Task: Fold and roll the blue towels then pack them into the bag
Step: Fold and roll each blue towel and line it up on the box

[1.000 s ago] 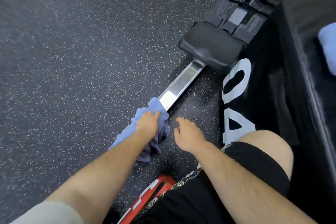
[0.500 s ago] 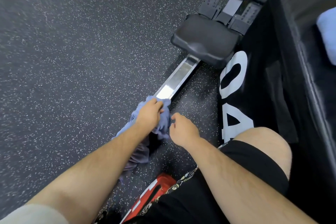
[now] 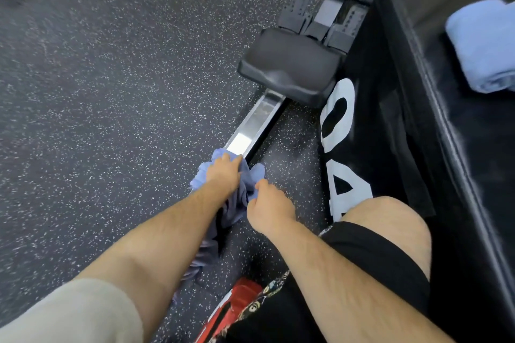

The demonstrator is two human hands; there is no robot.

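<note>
Gripping is now done by both hands: the towel (image 3: 238, 200) is held bunched in the curled left hand (image 3: 223, 172), at the near end of the rail (image 3: 256, 120). The right hand (image 3: 269, 203), seen open and apart a second ago, has been brought beside this grip, and a fold is pinched by it. The rest trails below the grip. Spreading is probably prepared; folding is not begun.

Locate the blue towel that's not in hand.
Head view, upper right edge: the light-blue towel lies folded on top of the black box, to the right of the rowing machine seat.
</note>
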